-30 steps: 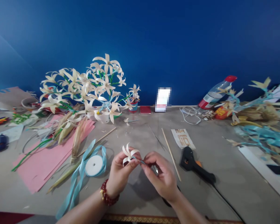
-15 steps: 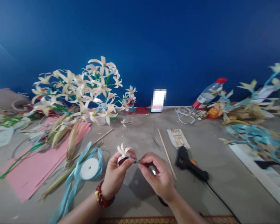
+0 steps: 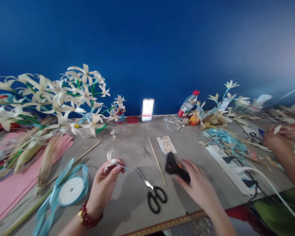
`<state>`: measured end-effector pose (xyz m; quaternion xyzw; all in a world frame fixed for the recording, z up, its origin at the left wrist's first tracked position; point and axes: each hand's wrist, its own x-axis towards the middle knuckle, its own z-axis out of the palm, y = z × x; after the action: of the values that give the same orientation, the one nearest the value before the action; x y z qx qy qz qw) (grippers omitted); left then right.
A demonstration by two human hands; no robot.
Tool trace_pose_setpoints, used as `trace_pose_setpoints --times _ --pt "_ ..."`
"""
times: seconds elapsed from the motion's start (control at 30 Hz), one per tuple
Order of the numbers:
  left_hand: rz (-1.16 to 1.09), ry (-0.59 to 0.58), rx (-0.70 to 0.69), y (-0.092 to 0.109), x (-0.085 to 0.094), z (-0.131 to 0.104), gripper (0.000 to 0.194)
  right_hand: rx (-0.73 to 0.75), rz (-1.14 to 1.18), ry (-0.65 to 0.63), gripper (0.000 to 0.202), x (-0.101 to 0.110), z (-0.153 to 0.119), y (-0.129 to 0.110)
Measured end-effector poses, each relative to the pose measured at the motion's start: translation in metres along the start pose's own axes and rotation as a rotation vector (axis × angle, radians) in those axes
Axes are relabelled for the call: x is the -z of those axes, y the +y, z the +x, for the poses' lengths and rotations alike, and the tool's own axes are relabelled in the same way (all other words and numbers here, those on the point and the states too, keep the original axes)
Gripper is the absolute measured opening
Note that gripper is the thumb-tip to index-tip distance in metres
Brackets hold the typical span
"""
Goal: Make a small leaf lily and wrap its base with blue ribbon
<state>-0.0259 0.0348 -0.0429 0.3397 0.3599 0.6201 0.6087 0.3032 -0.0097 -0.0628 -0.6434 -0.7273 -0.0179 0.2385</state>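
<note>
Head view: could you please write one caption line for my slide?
Left hand holding a blue-stemmed pale flower, right hand at a black glue gun, scissors lying between them.

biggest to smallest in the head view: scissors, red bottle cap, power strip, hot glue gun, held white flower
1. Power strip
2. Scissors and hot glue gun: unsure, as the right hand covers part of the gun
3. Held white flower
4. Red bottle cap

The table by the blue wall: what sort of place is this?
Probably a craft workspace: a glue gun, black-handled scissors and a large cluster of pale, artificial-looking flowers are in view.
</note>
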Motion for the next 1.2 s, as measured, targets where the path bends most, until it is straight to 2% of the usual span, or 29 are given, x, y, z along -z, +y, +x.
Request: trace_pose_setpoints --times 0.07,0.13,0.23,0.37,0.5,0.6,0.67,0.73,0.83,0.93,1.0,1.1,1.2 --pt "-0.029 -0.007 0.013 0.0 -0.002 0.0 0.011 0.032 -0.026 -0.05 0.036 -0.005 -0.005 0.016" --pt "-0.056 0.004 0.031 0.0 -0.003 0.0 0.013 0.057 -0.032 -0.082 0.029 -0.008 -0.004 0.02" --pt "-0.096 0.028 0.078 -0.001 -0.003 0.002 0.018 0.092 -0.05 -0.107 0.023 -0.005 0.007 0.014" --pt "-0.141 0.017 0.17 -0.001 -0.003 0.003 0.022 0.108 -0.047 -0.131 0.03 -0.002 0.02 0.005" --pt "-0.152 0.01 0.217 -0.003 -0.004 0.003 0.023 0.035 0.031 -0.086 0.031 -0.001 0.025 0.007" --pt "-0.151 0.016 0.216 -0.004 -0.003 0.004 0.023 -0.106 0.304 0.022 0.03 0.003 0.035 0.005" --pt "-0.145 0.014 0.198 -0.005 -0.001 0.005 0.023 -0.219 0.655 0.029 0.027 0.007 0.047 -0.005" --pt "-0.141 0.003 0.168 -0.004 0.0 0.007 0.022 -0.299 1.024 -0.054 0.022 0.011 0.06 -0.024" --pt "-0.118 -0.004 0.106 -0.004 0.001 0.01 0.022 -0.255 1.318 -0.231 0.024 0.011 0.073 -0.064" --pt "-0.085 0.004 0.046 -0.003 0.003 0.013 0.023 -0.106 1.363 -0.441 0.031 0.003 0.074 -0.102" --pt "-0.089 0.006 0.021 -0.003 0.005 0.015 0.022 -0.028 1.335 -0.517 0.034 -0.006 0.071 -0.118" --pt "-0.114 0.032 0.004 -0.003 0.008 0.018 0.02 -0.01 1.231 -0.507 0.029 -0.02 0.067 -0.126" --pt "-0.132 0.072 0.003 -0.004 0.009 0.021 0.021 -0.042 1.107 -0.473 0.03 -0.029 0.063 -0.121"
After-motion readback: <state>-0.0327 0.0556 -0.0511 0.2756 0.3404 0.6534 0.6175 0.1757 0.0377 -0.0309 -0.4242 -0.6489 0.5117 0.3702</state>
